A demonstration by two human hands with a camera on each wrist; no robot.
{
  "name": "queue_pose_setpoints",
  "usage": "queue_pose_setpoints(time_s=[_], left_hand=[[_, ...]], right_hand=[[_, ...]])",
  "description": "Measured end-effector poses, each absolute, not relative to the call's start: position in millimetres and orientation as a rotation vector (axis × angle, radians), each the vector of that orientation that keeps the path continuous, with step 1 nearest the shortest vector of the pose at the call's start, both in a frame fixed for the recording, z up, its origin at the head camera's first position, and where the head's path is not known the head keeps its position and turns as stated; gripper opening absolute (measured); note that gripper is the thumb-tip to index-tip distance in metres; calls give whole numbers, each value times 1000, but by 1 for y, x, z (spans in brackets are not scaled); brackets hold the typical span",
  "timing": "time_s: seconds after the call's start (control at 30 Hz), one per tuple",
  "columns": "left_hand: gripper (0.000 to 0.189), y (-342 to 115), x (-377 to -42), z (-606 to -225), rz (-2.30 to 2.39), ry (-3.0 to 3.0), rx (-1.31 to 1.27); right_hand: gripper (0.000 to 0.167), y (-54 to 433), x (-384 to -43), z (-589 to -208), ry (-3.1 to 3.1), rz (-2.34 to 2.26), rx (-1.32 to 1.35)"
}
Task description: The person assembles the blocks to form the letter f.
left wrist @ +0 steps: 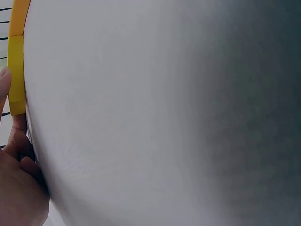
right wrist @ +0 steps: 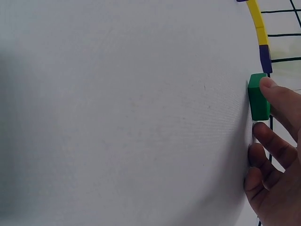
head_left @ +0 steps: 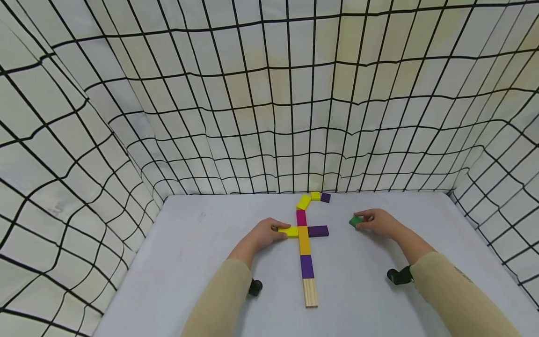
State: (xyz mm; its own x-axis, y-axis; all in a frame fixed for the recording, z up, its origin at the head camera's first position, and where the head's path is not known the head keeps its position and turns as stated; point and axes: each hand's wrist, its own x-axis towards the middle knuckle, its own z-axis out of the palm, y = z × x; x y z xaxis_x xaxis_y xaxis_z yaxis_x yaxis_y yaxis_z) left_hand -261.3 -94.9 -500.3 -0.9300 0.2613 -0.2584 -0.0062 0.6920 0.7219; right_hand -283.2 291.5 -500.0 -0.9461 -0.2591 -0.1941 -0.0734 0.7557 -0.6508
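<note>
My left hand pinches the outer end of a yellow block, whose inner end meets the side of an orange block. Opposite it, a dark purple block sticks out to the right. My right hand holds a green block between thumb and fingers, right of the layout. Seen from the right wrist, the thumb lies on the green block while the other fingers curl beneath it. The left wrist view has the yellow block end to end with the orange one.
Below the orange block run a purple block and a plain wood piece. Above it come a magenta block, a slanted yellow block, a small yellow block and a dark purple one. Black netting surrounds the white table.
</note>
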Motion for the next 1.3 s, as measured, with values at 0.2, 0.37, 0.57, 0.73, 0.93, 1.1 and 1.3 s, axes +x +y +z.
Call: queue_pose_setpoints(time_s=[0.2,0.37,0.57,0.73,0.93,1.1,1.3], left_hand=[[29,-95,-260,-501,1102,2560,208],[29,-96,-260,-499,1105,2558,200],[29,-96,-261,-500,1110,2553,189],[29,-96,-260,-500,1104,2551,190],[29,-97,-257,-501,1115,2553,185],[30,-98,-258,-505,1106,2547,182],[29,-95,-260,-503,1129,2551,178]], right_hand=[[53,290,-280,-500,2711,-961,-252],[53,288,-282,-501,2727,-955,-232],[53,283,-287,-501,2741,-958,-231],[54,275,-290,-502,2758,-963,-214],[54,263,-294,-507,2788,-970,-188],[53,255,-296,-507,2801,-982,-159],[55,248,-303,-506,2825,-988,-95]])
